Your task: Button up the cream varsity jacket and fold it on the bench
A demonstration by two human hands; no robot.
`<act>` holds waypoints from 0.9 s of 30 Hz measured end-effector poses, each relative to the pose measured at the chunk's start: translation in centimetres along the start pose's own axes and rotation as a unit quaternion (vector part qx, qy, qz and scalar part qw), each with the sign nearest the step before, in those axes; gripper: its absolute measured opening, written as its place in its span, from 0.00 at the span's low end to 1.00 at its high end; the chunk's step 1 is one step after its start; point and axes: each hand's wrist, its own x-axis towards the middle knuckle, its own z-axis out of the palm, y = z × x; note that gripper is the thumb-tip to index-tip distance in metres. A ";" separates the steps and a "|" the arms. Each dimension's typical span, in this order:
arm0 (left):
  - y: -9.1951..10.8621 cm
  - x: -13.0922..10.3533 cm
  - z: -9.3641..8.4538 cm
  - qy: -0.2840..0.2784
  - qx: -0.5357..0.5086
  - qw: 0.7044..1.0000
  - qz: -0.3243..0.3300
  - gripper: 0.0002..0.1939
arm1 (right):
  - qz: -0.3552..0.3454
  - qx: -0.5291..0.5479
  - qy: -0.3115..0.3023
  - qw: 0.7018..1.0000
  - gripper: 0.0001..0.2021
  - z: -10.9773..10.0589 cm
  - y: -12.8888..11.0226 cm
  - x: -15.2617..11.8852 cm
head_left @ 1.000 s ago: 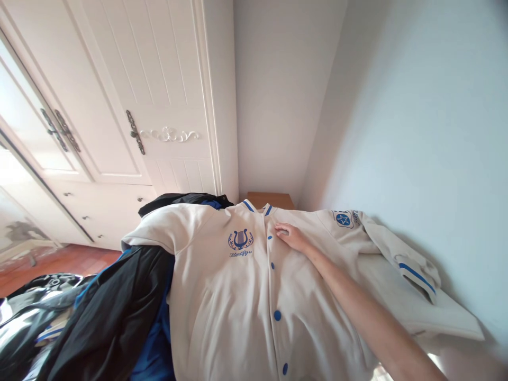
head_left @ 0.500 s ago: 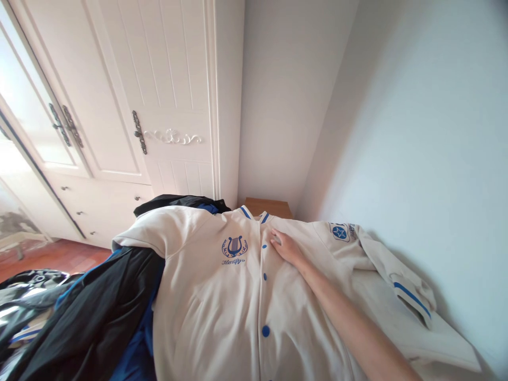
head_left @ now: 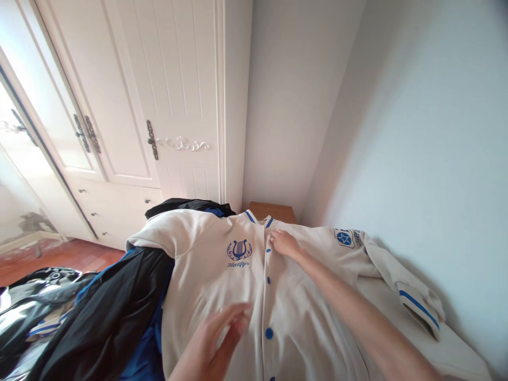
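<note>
A cream varsity jacket lies spread out front side up, with blue buttons down its front and a blue lyre emblem on the chest. Just below the striped collar, my right hand has its fingers curled on the edge of the button placket. My left hand, somewhat blurred, is over the lower front of the jacket, left of the button row. Its thumb and fingers are apart and nothing is in them. One jacket sleeve stretches to the right, ending in a blue-striped cuff.
Black and blue clothing lies under and left of the jacket, beside a heap of other garments. A cream wardrobe stands behind at the left. A wall rises at the right, with a brown wooden piece in the corner.
My left hand has come into view from below, over the jacket front. My right hand stays near the collar, its fingers now more curled at the placket. The view has shifted slightly left.
</note>
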 end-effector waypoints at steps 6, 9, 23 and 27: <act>6.5 17.5 2.2 -0.053 0.234 0.952 0.190 0.28 | -0.049 -0.006 -0.016 0.999 0.25 -0.5 -0.9 4.2; 5.0 21.2 3.7 -0.114 0.326 0.926 0.155 0.31 | -0.066 -0.013 -0.040 0.997 0.31 0.1 -0.4 5.4; 1.7 24.2 3.3 -0.181 0.305 0.917 0.184 0.37 | -0.086 0.277 0.037 0.956 0.11 -4.9 4.6 9.2; 1.5 24.3 3.8 -0.168 0.313 0.915 0.191 0.34 | -0.053 0.253 0.038 0.965 0.11 -2.6 3.8 9.5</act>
